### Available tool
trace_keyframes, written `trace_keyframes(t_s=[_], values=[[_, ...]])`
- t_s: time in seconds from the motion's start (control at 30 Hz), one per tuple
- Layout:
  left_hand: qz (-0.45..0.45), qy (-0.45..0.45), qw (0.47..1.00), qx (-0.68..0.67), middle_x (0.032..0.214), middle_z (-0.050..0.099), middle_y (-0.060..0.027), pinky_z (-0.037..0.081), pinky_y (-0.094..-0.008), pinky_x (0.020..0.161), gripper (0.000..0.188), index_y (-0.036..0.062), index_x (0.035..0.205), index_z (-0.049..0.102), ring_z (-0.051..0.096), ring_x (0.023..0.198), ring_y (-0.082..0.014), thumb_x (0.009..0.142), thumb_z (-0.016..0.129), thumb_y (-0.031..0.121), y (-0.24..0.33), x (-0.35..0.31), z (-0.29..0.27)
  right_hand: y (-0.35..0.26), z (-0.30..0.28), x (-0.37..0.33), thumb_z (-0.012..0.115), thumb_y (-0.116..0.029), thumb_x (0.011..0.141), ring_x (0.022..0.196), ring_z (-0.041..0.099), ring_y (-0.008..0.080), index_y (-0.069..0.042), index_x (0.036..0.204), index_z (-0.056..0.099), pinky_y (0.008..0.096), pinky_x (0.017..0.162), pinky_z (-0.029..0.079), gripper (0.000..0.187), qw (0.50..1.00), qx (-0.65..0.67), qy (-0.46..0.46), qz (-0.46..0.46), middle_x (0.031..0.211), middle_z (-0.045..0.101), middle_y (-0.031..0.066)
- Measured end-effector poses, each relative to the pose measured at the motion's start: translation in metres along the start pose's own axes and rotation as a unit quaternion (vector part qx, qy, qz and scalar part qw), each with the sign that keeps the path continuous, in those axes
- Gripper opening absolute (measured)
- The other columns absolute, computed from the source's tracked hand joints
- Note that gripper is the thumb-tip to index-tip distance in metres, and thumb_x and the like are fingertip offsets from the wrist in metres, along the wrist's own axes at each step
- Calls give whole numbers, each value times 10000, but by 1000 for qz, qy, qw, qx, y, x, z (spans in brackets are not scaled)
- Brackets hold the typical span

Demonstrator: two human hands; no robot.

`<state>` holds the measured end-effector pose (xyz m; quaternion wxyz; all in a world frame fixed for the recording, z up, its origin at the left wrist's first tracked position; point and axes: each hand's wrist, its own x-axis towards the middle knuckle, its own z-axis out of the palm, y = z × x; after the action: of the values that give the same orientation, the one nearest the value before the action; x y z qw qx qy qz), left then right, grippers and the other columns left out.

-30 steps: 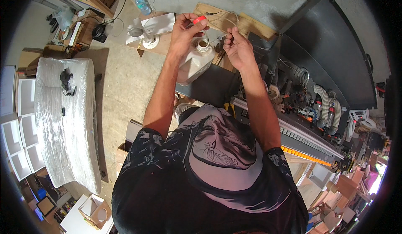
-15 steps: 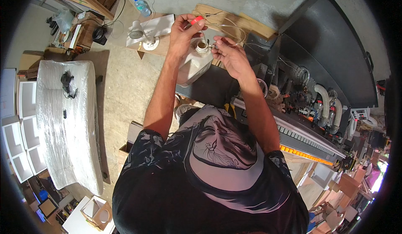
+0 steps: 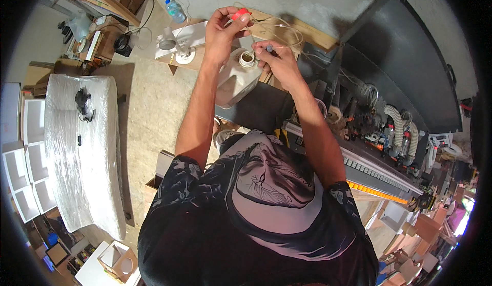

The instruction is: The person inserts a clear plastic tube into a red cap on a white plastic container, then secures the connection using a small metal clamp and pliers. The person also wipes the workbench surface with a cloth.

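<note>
- Head view, watched from my remote seat: the left hand [image 3: 224, 34] pinches a red cap [image 3: 241, 14] above the work, its thumb against the cap's edge.
- I see the right hand [image 3: 279, 60] just beside the mouth [image 3: 247, 58] of the whitish jug [image 3: 237, 85], thumb and fingers drawn together on what looks like the thin clear tube [image 3: 281, 26]; a small grey piece [image 3: 269, 49] shows at the fingers, too small for me to name.
- I judge the cap light and stiff: a rim hold between thumb and fingertips should do.
- I expect the tube to be light, springy and perhaps slippery if wet; I'd hold it close to its end, gently, since a hard squeeze or sharp bend could kink it.
- Below the hands the jug sits with its neck uncovered, facing up. Its plastic walls probably flex, and I cannot tell how full it is, so it may be heavy; I'd steady it by the firm neck or shoulder.
- Farther out, I see a wooden board [image 3: 315, 36] behind the hands, and on the right a machine's raised dark lid [image 3: 410, 66].
</note>
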<state>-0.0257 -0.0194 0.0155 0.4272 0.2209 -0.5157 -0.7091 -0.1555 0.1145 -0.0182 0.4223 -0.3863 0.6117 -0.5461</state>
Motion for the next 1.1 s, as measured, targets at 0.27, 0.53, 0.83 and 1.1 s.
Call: trace_keyframes(t_s=[0.27,0.53,0.83,1.1], values=[[37,-16,993,-107,1134,711,-141,634,-315,761,393,-22,1196,580,737,945,-223,930,801,165,9,17,-1,0,7,6,678,-235,966,696,645,104,-56,1090,762,287,642,521,233,990,-141,18,-2,869,725,38],[49,-21,997,-47,1163,709,-140,603,-351,840,376,-15,1201,589,708,1028,-245,946,781,183,19,22,1,-10,-3,7,634,-215,1034,797,702,138,4,1093,723,272,644,559,244,998,-36,33,-28,976,734,71],[-7,-38,999,-11,1188,684,-153,614,-369,884,423,-23,1219,567,711,1073,-274,950,784,222,-1,0,-16,-25,-35,10,577,-232,1081,897,727,206,34,1169,648,332,783,612,289,998,38,50,-25,1024,719,122],[-72,-78,994,0,1237,654,-166,617,-367,904,452,-36,1267,514,726,1045,-286,989,740,241,-10,-12,-22,-27,-31,13,578,-169,1069,866,735,244,56,1147,629,359,765,633,243,994,89,56,-42,1005,708,156]])
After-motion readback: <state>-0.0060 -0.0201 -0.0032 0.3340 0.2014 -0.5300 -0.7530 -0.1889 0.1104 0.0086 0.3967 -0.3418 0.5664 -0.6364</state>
